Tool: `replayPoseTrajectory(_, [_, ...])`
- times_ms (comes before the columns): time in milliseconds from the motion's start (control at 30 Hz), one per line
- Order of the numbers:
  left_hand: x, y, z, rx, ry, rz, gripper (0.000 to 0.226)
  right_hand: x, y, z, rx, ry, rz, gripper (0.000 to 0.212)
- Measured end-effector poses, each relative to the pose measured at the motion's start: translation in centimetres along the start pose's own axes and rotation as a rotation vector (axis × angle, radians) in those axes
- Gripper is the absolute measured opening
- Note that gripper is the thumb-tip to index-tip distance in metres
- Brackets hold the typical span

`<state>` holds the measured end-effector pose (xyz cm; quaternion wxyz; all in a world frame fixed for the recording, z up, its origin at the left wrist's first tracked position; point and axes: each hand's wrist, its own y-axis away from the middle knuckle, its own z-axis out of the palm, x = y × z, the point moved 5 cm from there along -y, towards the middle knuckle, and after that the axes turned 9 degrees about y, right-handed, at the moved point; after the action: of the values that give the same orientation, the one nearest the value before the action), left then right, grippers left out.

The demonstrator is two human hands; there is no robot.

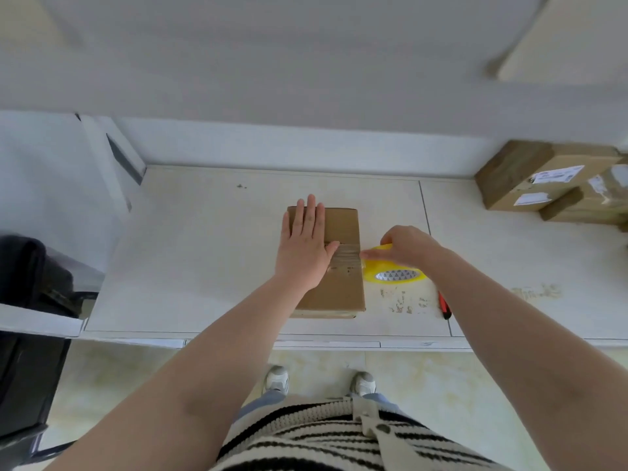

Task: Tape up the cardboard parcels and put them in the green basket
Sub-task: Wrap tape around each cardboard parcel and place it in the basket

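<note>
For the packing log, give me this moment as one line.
step: taping | left hand: flat on box | right hand: grips tape roll at box's right edge | strip: across top | basket: unseen

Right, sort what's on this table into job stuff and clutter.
Job: cardboard parcel under the flat left hand; yellow tape roll gripped by the right hand; stacked parcels.
Lying about: red pen-like tool; black chair.

Your brown cardboard parcel lies flat at frame centre, clear tape across its top; the yellow tape roll touches its right edge.
</note>
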<state>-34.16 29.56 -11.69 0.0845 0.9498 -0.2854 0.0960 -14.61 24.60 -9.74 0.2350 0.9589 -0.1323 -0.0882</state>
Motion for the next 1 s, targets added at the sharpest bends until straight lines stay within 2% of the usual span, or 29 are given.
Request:
replayPoseTrajectory(167, [-2.9, 0.8, -0.5, -0.033, 0.249, -0.128, 0.090, 0.3, 0.1, 0.0, 0.002, -0.019, 0.018, 0.066])
replayPoseTrajectory(267, [-3.6, 1.0, -0.8, -0.087, 0.570, -0.125, 0.088, 0.2, 0.2, 0.0, 0.013, -0.028, 0.019, 0.062])
replayPoseTrajectory(333, [-4.3, 1.0, -1.3, -0.142, 0.695, -0.096, 0.085, 0.1, 0.3, -0.1, 0.017, -0.032, 0.018, 0.060])
replayPoseTrajectory(400, [-4.7, 1.1, -1.8, -0.210, 0.624, -0.075, 0.082, 0.0, 0.4, -0.2, 0.010, -0.029, 0.011, 0.061])
replayPoseTrajectory(467, [-4.4, 0.9, -2.1, -0.228, 0.354, -0.100, 0.080, 0.0, 0.5, -0.1, 0.006, -0.018, 0.010, 0.061])
replayPoseTrajectory(533, [-2.5, 0.4, -3.3, -0.114, 0.244, -0.120, 0.075, 0.1, 0.5, 0.0, 0.008, -0.015, 0.016, 0.060])
replayPoseTrajectory(600, [0.9, -0.1, -4.9, 0.108, 0.280, -0.026, 0.069, 0.2, 0.6, 0.0, 0.010, -0.017, 0.024, 0.060])
replayPoseTrajectory(667, [3.5, 0.0, -4.6, 0.213, 0.236, 0.083, 0.065, 0.1, 0.7, 0.0, 0.011, -0.009, 0.019, 0.061])
replayPoseTrajectory(800, [2.8, 0.5, -0.3, -0.014, 0.060, 0.049, 0.066, -0.1, 0.7, -0.1, 0.013, 0.004, 0.011, 0.060])
replayPoseTrajectory(933, [3.0, -0.4, -1.3, 0.118, 0.100, 0.074, 0.067, 0.0, 0.8, -0.1, 0.015, -0.008, 0.007, 0.058])
replayPoseTrajectory(1000, [2.5, -0.1, -0.8, 0.065, 0.102, 0.052, 0.068, -0.1, 0.7, 0.0, 0.005, 0.006, 0.000, 0.057])
